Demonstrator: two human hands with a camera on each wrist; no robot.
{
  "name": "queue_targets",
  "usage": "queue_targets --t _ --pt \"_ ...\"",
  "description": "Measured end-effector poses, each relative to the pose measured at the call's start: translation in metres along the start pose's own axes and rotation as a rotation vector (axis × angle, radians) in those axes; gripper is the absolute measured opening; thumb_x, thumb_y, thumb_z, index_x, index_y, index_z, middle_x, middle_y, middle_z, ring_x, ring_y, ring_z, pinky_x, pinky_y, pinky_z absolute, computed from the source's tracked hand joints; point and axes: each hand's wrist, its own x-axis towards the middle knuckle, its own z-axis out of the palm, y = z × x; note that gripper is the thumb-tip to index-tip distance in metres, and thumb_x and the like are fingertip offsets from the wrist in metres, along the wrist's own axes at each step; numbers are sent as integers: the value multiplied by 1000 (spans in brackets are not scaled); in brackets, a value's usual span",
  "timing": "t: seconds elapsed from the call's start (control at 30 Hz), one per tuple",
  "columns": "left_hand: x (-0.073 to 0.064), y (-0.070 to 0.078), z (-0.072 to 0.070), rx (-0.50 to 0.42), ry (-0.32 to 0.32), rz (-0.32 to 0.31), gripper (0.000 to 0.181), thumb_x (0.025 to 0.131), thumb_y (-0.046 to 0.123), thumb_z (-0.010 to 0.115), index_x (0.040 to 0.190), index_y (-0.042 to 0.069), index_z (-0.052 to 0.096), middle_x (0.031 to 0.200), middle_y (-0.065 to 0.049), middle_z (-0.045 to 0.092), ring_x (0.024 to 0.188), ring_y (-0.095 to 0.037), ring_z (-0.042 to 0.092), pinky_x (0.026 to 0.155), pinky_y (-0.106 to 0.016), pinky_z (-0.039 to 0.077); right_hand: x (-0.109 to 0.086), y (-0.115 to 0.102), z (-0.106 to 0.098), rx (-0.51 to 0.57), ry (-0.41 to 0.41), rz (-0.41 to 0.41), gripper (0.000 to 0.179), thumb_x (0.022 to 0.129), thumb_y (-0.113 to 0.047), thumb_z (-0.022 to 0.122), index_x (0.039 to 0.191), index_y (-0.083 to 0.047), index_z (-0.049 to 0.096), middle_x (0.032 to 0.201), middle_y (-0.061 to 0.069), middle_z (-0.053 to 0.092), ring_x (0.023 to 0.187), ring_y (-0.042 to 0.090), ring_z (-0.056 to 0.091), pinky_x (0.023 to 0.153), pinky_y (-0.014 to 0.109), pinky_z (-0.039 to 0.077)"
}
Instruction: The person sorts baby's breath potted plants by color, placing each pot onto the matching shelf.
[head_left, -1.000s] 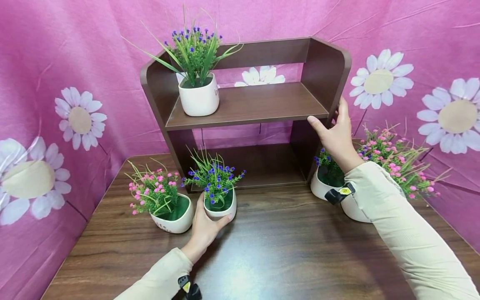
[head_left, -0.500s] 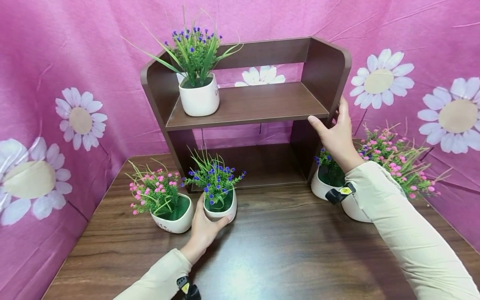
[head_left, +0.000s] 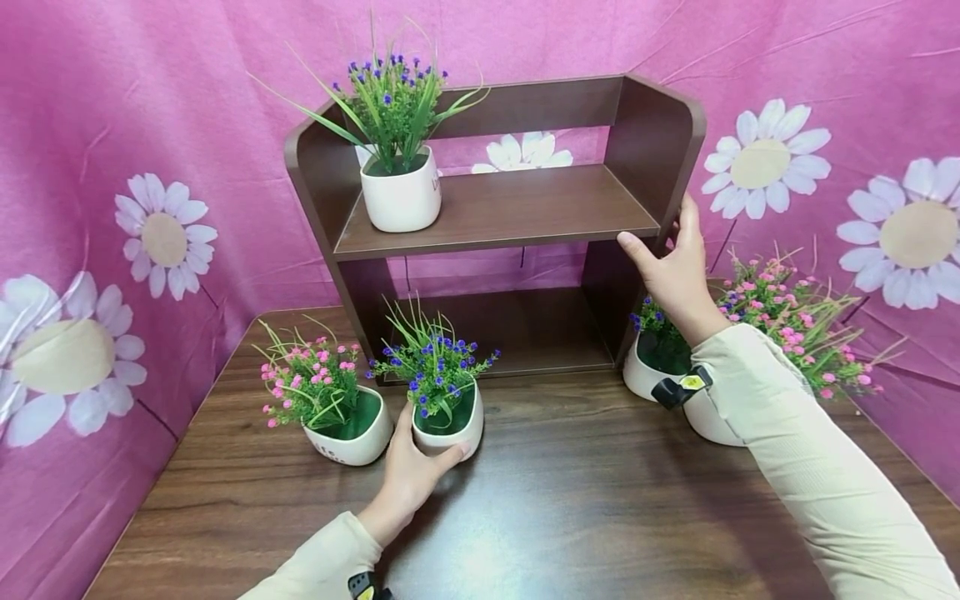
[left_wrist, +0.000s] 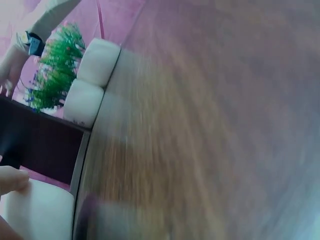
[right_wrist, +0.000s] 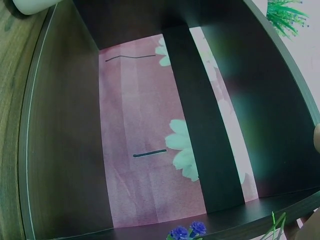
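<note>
1. Taking the head view with 12 o'clock at the far side, the brown shelf (head_left: 525,200) stands on the wooden table (head_left: 570,508).
2. The left hand (head_left: 411,468) holds a front pot (head_left: 472,431), white with blue flowers. Its thumb lies against the pot at 5 o'clock and its fingers at 9 o'clock, opened about as wide as the pot between them.
3. This pot is between 6 and 7 o'clock from the shelf's middle, in front of the lower board; whether its base touches the table, I cannot tell.
4. The right hand (head_left: 677,273) grips the shelf's side at 3 o'clock, thumb on the front edge, fingers reaching behind the panel and partly hidden.
5. A pink-flowered pot (head_left: 347,450) sits at 9 o'clock from the front pot, just beside the left hand.
6. An upper pot (head_left: 402,204), also blue-flowered, stands on the upper board at 10 o'clock.
7. At 4 o'clock from the shelf's middle, beneath the right arm, are a side pot (head_left: 647,377) with blue flowers and, farther out, a corner pot (head_left: 708,419) near pink blooms.
8. Pink cloth (head_left: 240,100) printed with daisies hangs behind.
</note>
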Motion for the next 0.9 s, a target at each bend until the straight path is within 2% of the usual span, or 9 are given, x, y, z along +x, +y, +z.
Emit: queue_targets --t 0.2,0.43,0.53,0.73,0.9 --pt "-11 8 6 -39 -52 98 90 63 18 88 139 3 40 127 -18 57 117 -29 53 101 -44 41 -1 -1 0 -3 1 0 80 84 -17 72 150 -18 25 139 12 45 122 19 44 101 30 37" --pt "-18 28 15 -167 -139 177 101 64 13 88 146 8 32 140 -12 49 125 -22 48 106 -37 37 0 1 0 -11 0 0 80 85 -16 71 150 -18 25 139 12 45 122 20 44 101 30 37" --pt "-16 35 19 -167 -149 239 104 64 13 88 148 6 27 144 -12 44 127 -22 47 106 -36 38 1 3 -1 -11 0 -1 80 85 -16 71 150 -17 25 139 12 45 123 21 44 101 31 37" --pt "-6 55 24 -68 -108 387 103 67 24 87 148 5 27 144 -11 46 128 -23 47 105 -44 39 1 2 -1 -15 -1 8 79 86 -17 70 150 -18 24 140 13 43 123 21 43 102 30 37" --pt "9 79 25 -72 -61 479 105 65 26 87 148 3 26 140 -14 50 123 -26 52 101 -46 43 0 1 -1 -14 -6 7 80 85 -18 71 150 -19 24 141 11 43 124 20 43 103 32 36"
